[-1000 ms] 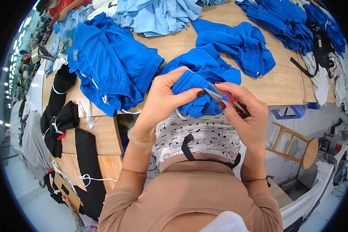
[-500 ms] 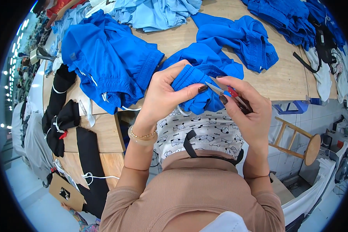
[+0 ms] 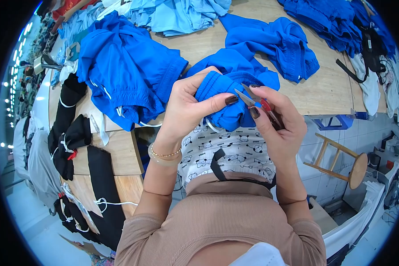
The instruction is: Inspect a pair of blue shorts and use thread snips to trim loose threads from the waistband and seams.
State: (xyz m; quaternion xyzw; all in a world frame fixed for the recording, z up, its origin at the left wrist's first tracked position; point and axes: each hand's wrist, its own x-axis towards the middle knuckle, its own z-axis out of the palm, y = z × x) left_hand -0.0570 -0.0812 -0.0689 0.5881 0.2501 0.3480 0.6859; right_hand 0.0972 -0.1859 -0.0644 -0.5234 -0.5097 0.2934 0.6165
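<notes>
My left hand [image 3: 186, 106] is closed on the gathered elastic waistband of a blue garment [image 3: 216, 87], its thumb pressing on top. A white cord hangs beneath the bunched cloth. My right hand [image 3: 283, 117] grips a pair of thread snips [image 3: 245, 98] with pointed metal blades and a red part near the fingers. Their blades are spread and the tips lie close to the waistband, just right of my left thumb. Whether they touch the cloth or a thread, I cannot tell.
Blue drawstring garments [image 3: 124, 71] lie left on the wooden table [image 3: 330, 84], with another blue garment [image 3: 275, 44] to the right. Light blue cloth [image 3: 177, 15] is piled at the far side. Black garments [image 3: 104, 177] hang at the left edge. A wooden stool [image 3: 358, 170] lies tipped at right.
My right hand and the snips have shifted slightly left, towards the waistband. At the lower left, a brown cardboard piece has moved down, mostly out of view, uncovering black cloth.
</notes>
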